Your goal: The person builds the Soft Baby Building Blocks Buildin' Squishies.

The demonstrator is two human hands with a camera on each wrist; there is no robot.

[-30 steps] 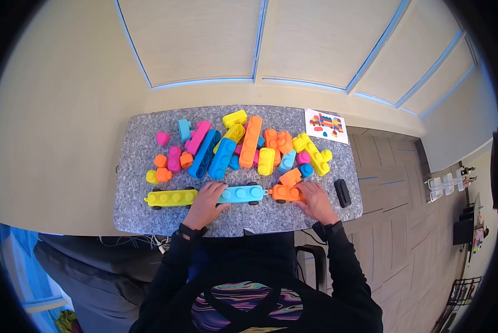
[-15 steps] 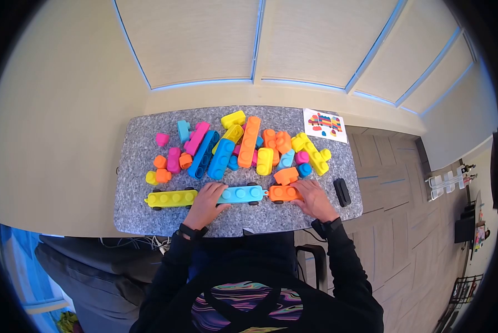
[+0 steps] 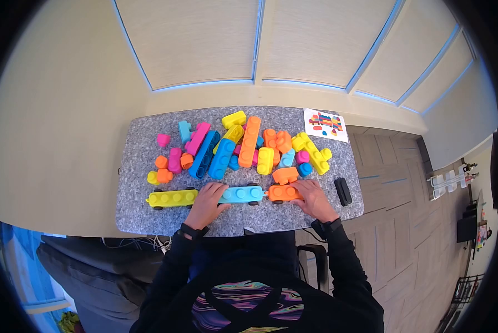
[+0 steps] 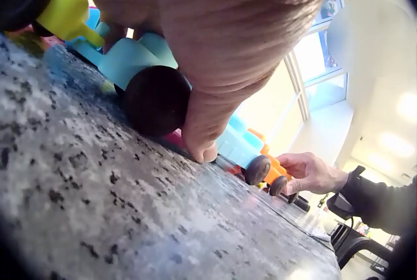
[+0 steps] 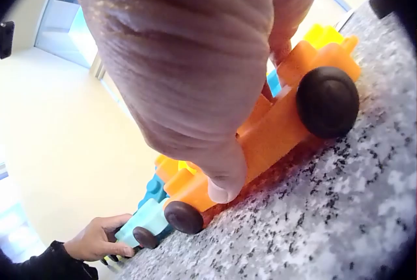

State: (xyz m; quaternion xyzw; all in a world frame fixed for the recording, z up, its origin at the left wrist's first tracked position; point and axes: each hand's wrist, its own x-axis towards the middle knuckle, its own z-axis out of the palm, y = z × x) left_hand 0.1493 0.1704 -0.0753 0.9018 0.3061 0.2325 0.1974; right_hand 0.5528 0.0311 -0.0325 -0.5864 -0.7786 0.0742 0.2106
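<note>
My left hand [image 3: 205,203] grips a light blue wheeled toy train car [image 3: 242,194] near its left end, thumb on the near side in the left wrist view. An orange wheeled train car [image 3: 282,192] is held by my right hand [image 3: 315,202], whose thumb lies along the car's side in the right wrist view. The orange car's left end meets the light blue car's hitch. To the left, a yellow-green wheeled car [image 3: 172,198] stands in the same row, its right end close to my left hand. Part of each held car is hidden under a hand.
Several loose building blocks [image 3: 221,158] in mixed colours lie behind the row of cars. An orange block [image 3: 285,176] sits just behind the orange car. At the right are a black case-like object [image 3: 342,192] and a printed picture sheet [image 3: 325,126] on the speckled table [image 3: 138,219].
The orange car has slid slightly left toward the light blue car, my right hand moving with it. The loose orange block behind it has also shifted left. My left hand stays in place.
</note>
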